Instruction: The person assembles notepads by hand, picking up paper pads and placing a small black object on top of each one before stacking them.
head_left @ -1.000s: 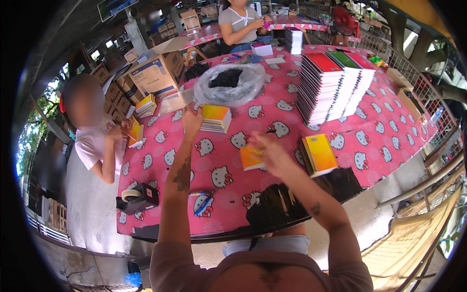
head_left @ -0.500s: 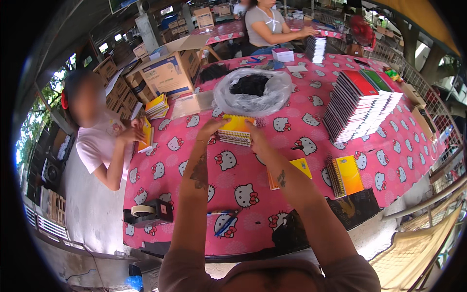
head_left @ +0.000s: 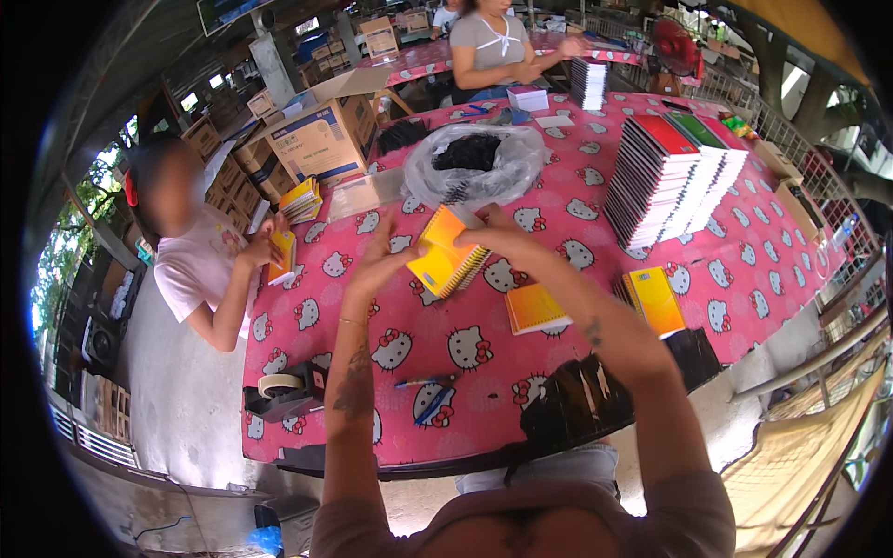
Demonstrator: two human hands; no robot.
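Observation:
My right hand (head_left: 495, 234) grips a small stack of yellow-orange spiral notebooks (head_left: 441, 244) by its upper right side, above the table. The stack is tilted, its wire binding along the lower right edge. At its left side is my left hand (head_left: 374, 264), open with fingers stretched away and the thumb close to the cover; whether it touches I cannot tell. Yellow notebooks (head_left: 538, 310) lie under my right forearm, partly hidden by it. Another yellow spiral-bound pile (head_left: 654, 302) lies to the right.
A clear plastic bag (head_left: 521, 166) with black contents stands beyond my hands. Tall notebook stacks (head_left: 656, 181) rise at right. Blue pens (head_left: 433, 400) and a tape dispenser (head_left: 286, 391) lie nearer. At left, a co-worker (head_left: 209, 270) handles yellow notebooks; another person (head_left: 493, 56) sits at the far side.
The notebook stack has turned and tilted, its binding swinging from the front to the lower right. My left hand's fingers have come off it, while my right hand stays on it.

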